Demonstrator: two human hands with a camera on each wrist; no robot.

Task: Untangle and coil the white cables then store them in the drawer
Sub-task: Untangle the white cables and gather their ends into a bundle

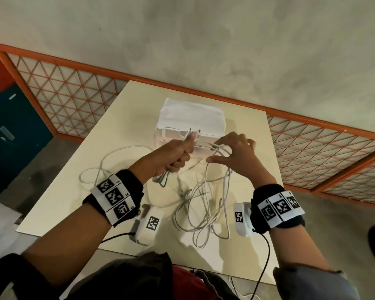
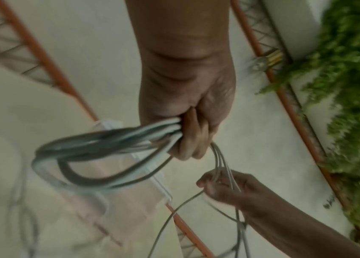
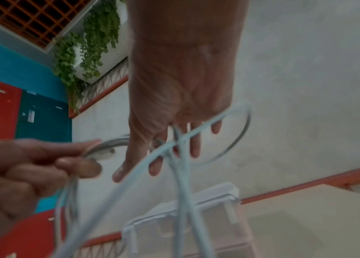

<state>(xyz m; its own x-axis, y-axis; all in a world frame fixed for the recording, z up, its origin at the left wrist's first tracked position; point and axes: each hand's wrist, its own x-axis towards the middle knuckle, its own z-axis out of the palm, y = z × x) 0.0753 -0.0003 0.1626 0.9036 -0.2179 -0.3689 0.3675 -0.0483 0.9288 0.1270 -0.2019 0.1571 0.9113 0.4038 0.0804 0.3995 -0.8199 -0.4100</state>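
Loose tangle of white cables [image 1: 206,211] sprawled on table [image 1: 78,191] near front edge, between both wrists. Left hand [image 1: 171,156] raised, fist closed round bundle of looped strands [image 2: 99,153], plug ends poking up. Right hand [image 1: 236,152] beside it, fingers spread, strands draped through them. Behind both, clear drawer unit [image 1: 191,124] under white cloth.

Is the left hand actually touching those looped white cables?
Touching. The left wrist view shows the left hand with fingers curled round the looped white cables, which emerge straight from its closed fist.
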